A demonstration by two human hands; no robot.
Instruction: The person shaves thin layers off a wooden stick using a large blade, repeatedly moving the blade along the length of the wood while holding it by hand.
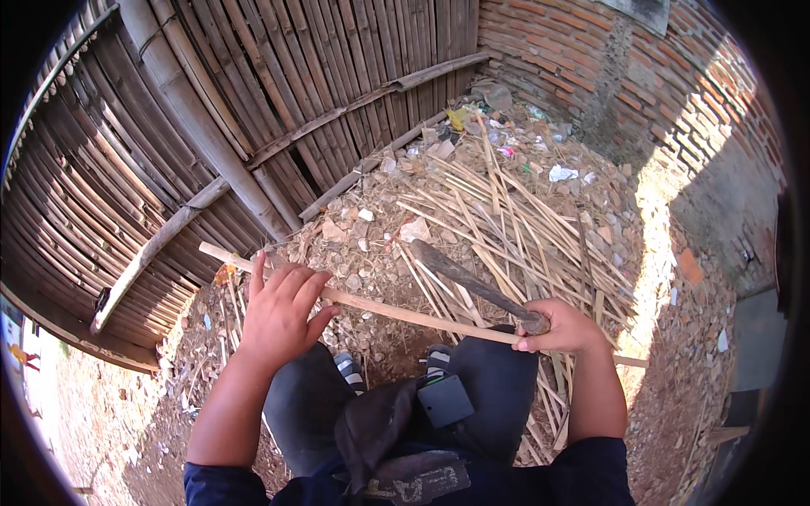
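Note:
A long pale bamboo strip [396, 311] slants across in front of my knees, its far-left end raised a little. My left hand [283, 316] lies over it near that end, fingers spread loosely across the top and thumb on the near side. At the right, my right hand [564, 327] is closed around the handle end of a dark machete-like knife [462, 277], whose broad tip points up and left. The thumb of that hand also presses on the strip, near where it passes under the hand. Most of the handle is hidden in my palm.
A pile of cut bamboo strips [515, 219] lies on rubble-strewn ground beyond my knees. A bamboo slat wall [337, 76] rises at left, a brick wall [557, 59] at back right. On my lap is a flat dark box [445, 401]. Litter [563, 173] is scattered behind.

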